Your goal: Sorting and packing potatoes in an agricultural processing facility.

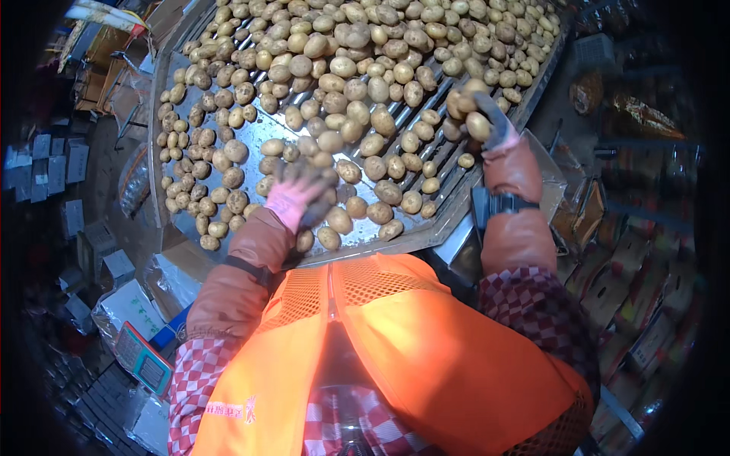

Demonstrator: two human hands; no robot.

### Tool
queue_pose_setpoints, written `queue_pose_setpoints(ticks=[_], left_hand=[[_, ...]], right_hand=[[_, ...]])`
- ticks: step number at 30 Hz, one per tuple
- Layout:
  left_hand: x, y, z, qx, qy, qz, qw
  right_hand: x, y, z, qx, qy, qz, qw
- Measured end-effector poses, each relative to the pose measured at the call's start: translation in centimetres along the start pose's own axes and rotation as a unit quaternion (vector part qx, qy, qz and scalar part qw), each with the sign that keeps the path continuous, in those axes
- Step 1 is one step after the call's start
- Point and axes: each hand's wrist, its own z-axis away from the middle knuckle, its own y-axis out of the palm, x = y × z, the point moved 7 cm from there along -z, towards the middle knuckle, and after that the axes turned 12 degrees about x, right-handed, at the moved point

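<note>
My left hand (299, 191), in a pink glove with dark, dirty fingers, lies palm down among potatoes near the front of a metal sorting table. Its fingers are spread and blurred. Several potatoes (339, 220) lie close around it, some partly hidden under the fingers. Over the slatted right side of the table, my right hand (497, 122), gloved the same way, has its fingers curled around potatoes (478, 126). How many it grips is not clear, since some sit against others behind them.
A large potato heap (370, 34) covers the far side, over metal rollers or bars. Smaller potatoes (199, 154) spread across the left metal sheet. A raised metal rim (154, 142) borders the table. At lower left are a digital scale (142, 359) and cartons (128, 308); more boxes (613, 279) stand right.
</note>
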Motion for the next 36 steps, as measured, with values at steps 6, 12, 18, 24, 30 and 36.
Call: queue_pose_setpoints(ticks=[6, 12, 18, 24, 30, 36], left_hand=[[7.7, 0.2, -0.4, -0.22, -0.318, 0.027, 0.922], [-2.6, -7.2, -14.5, -0.126, 0.058, 0.039, 0.99], [0.2, -3.9, -19.7, 0.117, -0.079, 0.101, 0.985], [1.2, -0.4, -16.9, 0.015, -0.039, 0.56, 0.827], [-1.0, -4.1, -10.0, -0.093, -0.113, 0.7, 0.699], [2.7, -0.6, -4.4, -0.055, -0.044, 0.165, 0.984]], right_hand=[[1.5, 1.2, 10.2, -0.106, 0.007, -0.234, 0.966], [-0.5, -4.0, 27.0, -0.435, 0.217, -0.021, 0.874], [-3.0, 0.7, 20.5, -0.36, 0.189, -0.009, 0.914], [-7.2, 8.8, 12.0, -0.137, 0.105, -0.315, 0.933], [-7.9, 10.5, 10.6, -0.193, 0.2, -0.196, 0.94], [-6.9, 6.3, 15.5, -0.267, 0.172, -0.281, 0.906]])
